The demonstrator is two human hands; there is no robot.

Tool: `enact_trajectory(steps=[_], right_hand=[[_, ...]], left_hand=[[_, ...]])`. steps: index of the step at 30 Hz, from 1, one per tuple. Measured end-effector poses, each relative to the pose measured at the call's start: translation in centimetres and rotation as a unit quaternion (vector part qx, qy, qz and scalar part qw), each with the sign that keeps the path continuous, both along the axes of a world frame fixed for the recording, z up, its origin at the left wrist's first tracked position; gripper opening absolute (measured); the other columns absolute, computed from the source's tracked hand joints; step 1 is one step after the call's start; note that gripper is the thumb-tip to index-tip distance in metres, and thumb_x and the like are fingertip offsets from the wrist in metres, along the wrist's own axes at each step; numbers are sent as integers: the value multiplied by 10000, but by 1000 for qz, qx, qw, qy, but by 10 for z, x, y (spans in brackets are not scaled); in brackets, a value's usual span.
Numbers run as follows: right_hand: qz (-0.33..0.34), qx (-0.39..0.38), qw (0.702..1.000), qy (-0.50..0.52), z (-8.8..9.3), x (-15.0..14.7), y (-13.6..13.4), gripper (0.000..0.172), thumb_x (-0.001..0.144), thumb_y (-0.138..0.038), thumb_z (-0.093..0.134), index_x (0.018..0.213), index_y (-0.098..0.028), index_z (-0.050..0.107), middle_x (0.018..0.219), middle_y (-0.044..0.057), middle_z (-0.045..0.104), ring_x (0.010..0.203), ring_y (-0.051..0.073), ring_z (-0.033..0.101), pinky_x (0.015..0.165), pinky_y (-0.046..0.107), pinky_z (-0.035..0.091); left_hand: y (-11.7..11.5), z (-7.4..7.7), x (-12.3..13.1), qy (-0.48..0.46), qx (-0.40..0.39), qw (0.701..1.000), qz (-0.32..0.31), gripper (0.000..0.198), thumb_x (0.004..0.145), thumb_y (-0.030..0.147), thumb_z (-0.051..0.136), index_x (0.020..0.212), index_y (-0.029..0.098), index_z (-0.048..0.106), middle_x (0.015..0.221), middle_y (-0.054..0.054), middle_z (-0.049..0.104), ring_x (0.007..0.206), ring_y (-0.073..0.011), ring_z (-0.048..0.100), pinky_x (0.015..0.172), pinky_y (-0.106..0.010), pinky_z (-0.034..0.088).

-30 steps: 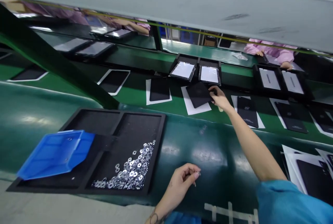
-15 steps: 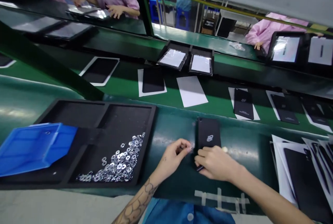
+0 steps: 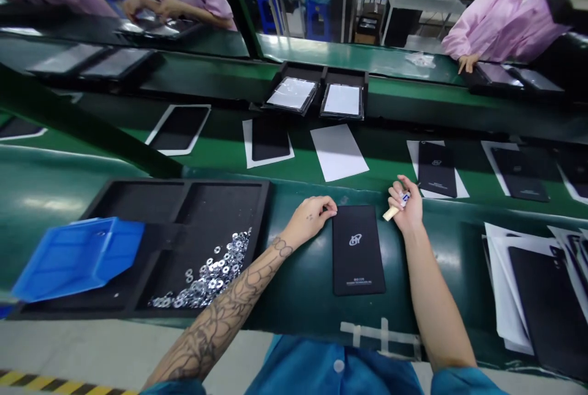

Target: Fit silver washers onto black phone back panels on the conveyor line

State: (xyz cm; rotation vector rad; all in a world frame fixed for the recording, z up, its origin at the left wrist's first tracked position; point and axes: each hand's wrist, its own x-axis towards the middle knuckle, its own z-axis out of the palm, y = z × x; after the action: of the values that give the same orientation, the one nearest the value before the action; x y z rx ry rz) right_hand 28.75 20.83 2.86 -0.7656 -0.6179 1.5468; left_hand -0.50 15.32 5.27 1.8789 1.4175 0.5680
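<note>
A black tablet back panel [image 3: 357, 254] with a white logo lies flat in front of me. My left hand [image 3: 316, 214] is at its upper left corner, thumb and fingertips pinched together. Whatever sits between those fingertips is hidden. To the right of the panel, my right hand [image 3: 407, 202] is raised clear of it. Its fingers curl around a small tool [image 3: 391, 212] with a flat cream-coloured end and a blue-and-white mark. Left of my left hand, small shiny metal rings [image 3: 214, 283] are heaped in one compartment of a black tray [image 3: 202, 223].
A blue bin [image 3: 82, 257] rests on the tray's left side. Black panels on white sheets [image 3: 436, 168] lie along the green belt, near a bare white sheet [image 3: 340, 153]. Stacked panels and sheets [image 3: 528, 297] stand at right. People in pink sleeves [image 3: 496, 21] work across the line.
My right hand has let go of the panel and moved up and right with the small tool. My left hand has moved up to the panel's corner. The panel's lower part is now uncovered.
</note>
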Motion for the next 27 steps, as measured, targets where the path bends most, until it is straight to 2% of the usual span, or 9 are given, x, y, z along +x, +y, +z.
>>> enact_trajectory(steps=[7, 16, 19, 27], right_hand=[[27, 7, 998, -64, -1, -15, -6, 270, 896, -463, 793, 980, -243, 662, 674, -67, 466, 456, 64, 298, 358, 146, 225], [34, 9, 997, -65, 0, -16, -5, 262, 906, -465, 789, 978, -253, 653, 681, -64, 470, 451, 62, 312, 361, 159, 236], [35, 10, 997, -66, -1, -16, -5, 258, 916, -464, 781, 977, -251, 648, 690, -63, 468, 451, 60, 322, 361, 158, 245], [34, 12, 997, -70, 2, -17, -6, 236, 920, -450, 781, 976, -253, 664, 685, -58, 471, 462, 59, 304, 360, 163, 236]], left_hand=[[24, 2, 2, 70, -35, 997, -27, 60, 931, 166, 726, 898, 210, 749, 978, -46, 736, 848, -201, 645, 796, -329, 458], [52, 17, 2, 72, -102, 985, -122, 69, 895, 168, 694, 856, 197, 743, 966, -50, 772, 848, -190, 677, 775, -308, 495], [55, 21, -2, 63, -119, 980, -143, 88, 909, 187, 672, 876, 193, 753, 977, -52, 783, 851, -185, 686, 782, -304, 513], [52, 17, 2, 104, -104, 980, -136, 96, 903, 211, 681, 881, 185, 771, 1023, -77, 706, 900, -204, 659, 818, -327, 512]])
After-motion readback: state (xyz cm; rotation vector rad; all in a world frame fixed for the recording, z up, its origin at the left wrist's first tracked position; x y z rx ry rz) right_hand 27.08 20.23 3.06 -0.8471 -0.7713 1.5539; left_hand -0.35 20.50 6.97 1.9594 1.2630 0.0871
